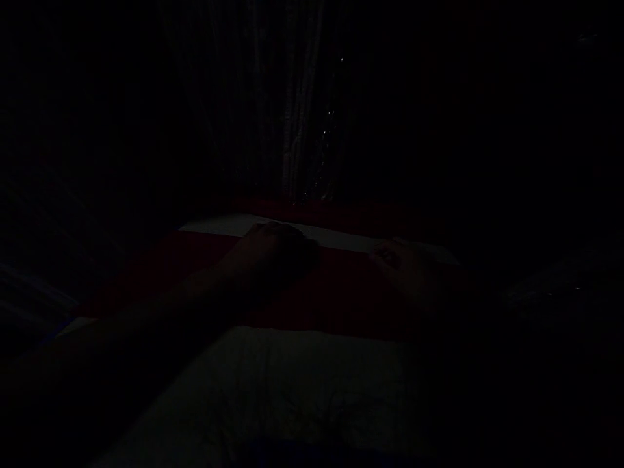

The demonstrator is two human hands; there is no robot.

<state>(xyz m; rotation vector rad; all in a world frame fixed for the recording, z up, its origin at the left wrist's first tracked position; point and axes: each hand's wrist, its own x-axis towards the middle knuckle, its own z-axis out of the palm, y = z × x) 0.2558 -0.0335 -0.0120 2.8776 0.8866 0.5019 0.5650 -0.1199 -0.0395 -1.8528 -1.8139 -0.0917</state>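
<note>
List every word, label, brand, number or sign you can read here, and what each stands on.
None can be read; the picture is very dark.
Red band: no lettering visible.
Pale area below it in the picture: faint dark marks, too dim to make out.

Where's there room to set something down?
The red band between left hand and right hand looks free; so does the near pale area beside the left forearm, though dimness may hide things. The far pale strip is crowded by both hands.

Cloth: dark red between left hand and right hand; pale strip along far side; pale panel nearer, dark-streaked.
</note>
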